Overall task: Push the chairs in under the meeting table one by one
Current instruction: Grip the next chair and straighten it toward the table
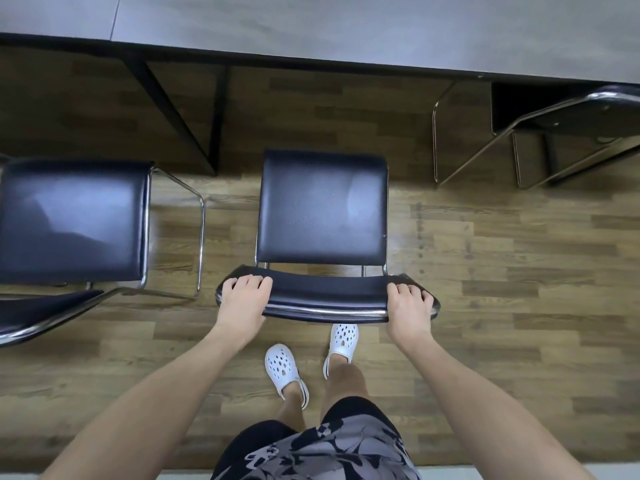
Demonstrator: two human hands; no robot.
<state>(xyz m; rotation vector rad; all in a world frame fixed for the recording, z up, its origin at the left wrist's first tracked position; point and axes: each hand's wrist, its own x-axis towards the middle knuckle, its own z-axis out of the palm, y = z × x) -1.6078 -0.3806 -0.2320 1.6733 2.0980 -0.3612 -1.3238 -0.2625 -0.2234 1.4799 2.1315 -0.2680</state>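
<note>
Wood-plank flooring (485,271) runs beneath us, and the grey meeting table (346,26) spans the top of the view. Our fingers (249,280) lie close together and curl over the top of the backrest (325,294) of the middle chair (322,209). Our left hand (244,299) grips the backrest's left end and our right hand (408,306) its right end, with the thumbs out of sight. Both our arms reach forward to it. The chair's black seat faces the table; its front edge is near the table's edge, but the seat lies out in the open and not under the top. Just beside it on the left, another black chair (69,223) also stands out from the table. Well apart on the right, a third chair (571,123) sits partly under the table top. Our white clogs (282,367) stand just behind the backrest.
</note>
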